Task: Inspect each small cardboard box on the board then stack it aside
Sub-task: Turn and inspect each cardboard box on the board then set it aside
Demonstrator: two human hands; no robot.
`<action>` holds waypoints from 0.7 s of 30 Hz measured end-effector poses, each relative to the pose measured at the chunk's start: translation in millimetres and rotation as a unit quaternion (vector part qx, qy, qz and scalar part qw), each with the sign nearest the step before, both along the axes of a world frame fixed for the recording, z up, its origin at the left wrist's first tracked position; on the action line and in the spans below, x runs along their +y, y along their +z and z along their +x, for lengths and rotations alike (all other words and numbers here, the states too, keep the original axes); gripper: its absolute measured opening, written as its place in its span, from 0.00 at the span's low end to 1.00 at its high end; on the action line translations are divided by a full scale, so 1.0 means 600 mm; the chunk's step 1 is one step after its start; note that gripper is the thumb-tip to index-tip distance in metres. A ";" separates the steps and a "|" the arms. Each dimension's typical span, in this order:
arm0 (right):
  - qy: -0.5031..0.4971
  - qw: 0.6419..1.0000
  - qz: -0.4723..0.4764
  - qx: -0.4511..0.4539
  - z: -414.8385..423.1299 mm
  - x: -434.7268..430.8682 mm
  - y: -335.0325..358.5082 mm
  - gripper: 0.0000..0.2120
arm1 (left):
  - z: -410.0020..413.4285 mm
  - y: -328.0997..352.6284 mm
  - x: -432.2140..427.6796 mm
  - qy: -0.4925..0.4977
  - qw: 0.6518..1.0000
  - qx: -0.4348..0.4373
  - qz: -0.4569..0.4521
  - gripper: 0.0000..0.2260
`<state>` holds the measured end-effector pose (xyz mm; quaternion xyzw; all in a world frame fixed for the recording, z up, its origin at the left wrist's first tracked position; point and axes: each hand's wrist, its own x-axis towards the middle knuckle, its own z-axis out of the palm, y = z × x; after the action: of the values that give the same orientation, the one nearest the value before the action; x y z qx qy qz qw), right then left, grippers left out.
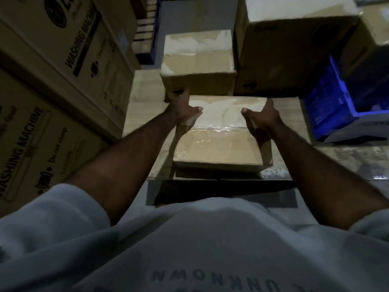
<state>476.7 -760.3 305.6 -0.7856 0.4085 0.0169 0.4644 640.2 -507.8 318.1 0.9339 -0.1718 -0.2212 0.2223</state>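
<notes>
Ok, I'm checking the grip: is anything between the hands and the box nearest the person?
Nothing visible. The left hand and right hand hold the taped box directly at its far corners, thumbs on top.

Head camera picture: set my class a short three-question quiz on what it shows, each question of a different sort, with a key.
1. True or false: only one hand holds the taped box.
2. What stands to the right of that box? A) blue crate B) metal bucket C) office chair
3. Fill in: the big cartons on the left are printed "WASHING ___".
Key: 1 false, the left hand and right hand both grip it, thumbs on top. 2 A. 3 MACHINE.
</notes>
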 end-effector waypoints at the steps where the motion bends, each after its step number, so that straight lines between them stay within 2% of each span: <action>1: -0.007 1.000 -0.018 -0.011 -0.003 0.001 0.007 0.50 | -0.001 0.008 0.000 0.004 1.000 -0.022 -0.019 0.44; 6: 0.018 0.988 -0.086 -0.130 -0.033 0.012 0.057 0.56 | -0.050 0.082 0.013 0.032 0.986 -0.118 -0.115 0.33; 11: 0.024 0.968 -0.121 -0.220 -0.080 0.031 0.083 0.47 | -0.132 0.108 0.024 0.082 0.970 -0.165 -0.158 0.31; 16: 0.042 0.969 -0.125 -0.210 -0.139 0.041 0.063 0.41 | -0.226 0.065 0.025 0.151 0.947 -0.159 -0.236 0.25; 21: 0.086 0.958 -0.176 -0.210 -0.195 0.056 0.022 0.35 | -0.288 0.021 0.039 0.151 0.947 -0.173 -0.225 0.25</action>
<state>359.5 -726.5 318.5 -0.8728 0.2288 -0.1808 0.3914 467.3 -484.5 330.7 0.8985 -0.1097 0.0246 0.4244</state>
